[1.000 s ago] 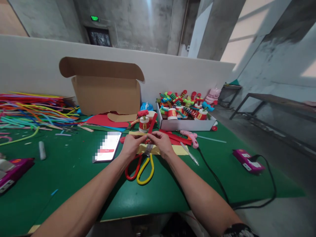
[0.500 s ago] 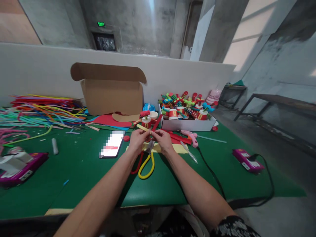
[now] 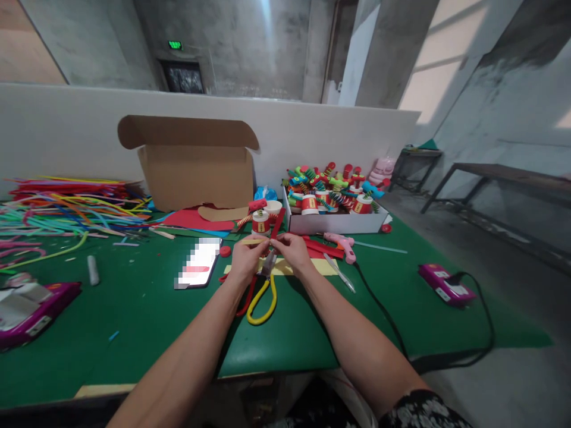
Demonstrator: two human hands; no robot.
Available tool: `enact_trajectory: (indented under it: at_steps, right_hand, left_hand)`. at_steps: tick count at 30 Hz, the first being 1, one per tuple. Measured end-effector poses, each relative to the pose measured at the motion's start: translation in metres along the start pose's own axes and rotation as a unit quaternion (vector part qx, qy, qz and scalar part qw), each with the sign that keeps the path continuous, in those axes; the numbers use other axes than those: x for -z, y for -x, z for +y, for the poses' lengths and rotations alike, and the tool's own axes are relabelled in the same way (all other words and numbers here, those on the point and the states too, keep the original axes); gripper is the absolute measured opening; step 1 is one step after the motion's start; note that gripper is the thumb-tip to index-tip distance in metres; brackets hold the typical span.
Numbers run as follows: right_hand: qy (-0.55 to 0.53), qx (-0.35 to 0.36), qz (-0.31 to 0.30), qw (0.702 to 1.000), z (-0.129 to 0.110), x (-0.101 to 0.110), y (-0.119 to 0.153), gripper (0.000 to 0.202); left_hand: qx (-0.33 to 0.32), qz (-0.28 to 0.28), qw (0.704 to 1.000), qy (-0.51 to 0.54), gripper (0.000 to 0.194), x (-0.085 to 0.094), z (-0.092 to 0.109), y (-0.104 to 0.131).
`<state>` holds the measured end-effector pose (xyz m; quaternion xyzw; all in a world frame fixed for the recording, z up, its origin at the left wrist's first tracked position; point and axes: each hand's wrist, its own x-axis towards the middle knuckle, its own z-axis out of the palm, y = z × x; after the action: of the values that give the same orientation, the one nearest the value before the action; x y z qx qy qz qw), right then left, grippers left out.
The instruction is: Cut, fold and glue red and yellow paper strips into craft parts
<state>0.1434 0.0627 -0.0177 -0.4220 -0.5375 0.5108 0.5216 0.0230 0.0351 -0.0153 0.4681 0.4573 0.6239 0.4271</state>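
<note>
My left hand is closed in a pinch, with a narrow yellow strip at its fingertips. Close against it, my right hand pinches a red strip that points up and away. The fingertips of both hands meet where the strips cross; exactly how they join there is hidden. Below the hands lie scissors with one yellow and one red handle, blades pointing away. A pale yellow paper strip lies flat under them. Just beyond stands a small red-and-white cup figure.
A white box full of colourful cup figures stands behind. To the right are a pink glue gun, a pen and a purple power strip. A phone, pipe cleaners and an open cardboard box are leftward.
The yellow strip has turned from a slant to nearly level between the fingers. Both hands stay together over the scissors, and the view has shifted slightly.
</note>
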Motion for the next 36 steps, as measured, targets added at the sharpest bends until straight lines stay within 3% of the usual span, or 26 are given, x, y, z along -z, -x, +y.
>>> enact_trajectory:
  at_steps: [4,10,15,25,31,36]
  right_hand:
    - [-0.032,-0.024,-0.026,0.999,-0.0066,-0.0010,0.0035,0.023]
    - [-0.015,-0.025,-0.009,1.000,-0.0102,0.0014,0.0035,0.024]
    - [0.000,-0.035,-0.036,0.999,-0.0117,0.0024,0.0047,0.023]
    - [0.002,-0.027,-0.032,0.999,-0.0096,0.0009,0.0037,0.027]
    - [-0.034,-0.028,0.005,0.999,-0.0074,0.0019,0.0016,0.029]
    - [-0.024,-0.027,-0.016,0.999,-0.0107,0.0004,0.0045,0.026]
  left_hand:
    - [-0.025,0.013,0.998,-0.051,0.021,0.0025,0.0017,-0.0008]
    - [0.016,-0.007,1.000,0.015,0.028,0.0007,-0.0009,-0.0002]
    - [0.011,0.008,1.000,0.007,0.026,0.0002,0.0008,0.0001]
    - [0.005,0.010,1.000,0.003,0.026,0.0007,-0.0018,-0.0017]
    - [0.068,0.011,0.994,0.081,0.037,-0.0022,-0.0044,-0.0022]
    - [0.087,0.013,0.991,0.105,0.040,-0.0023,-0.0032,-0.0024]
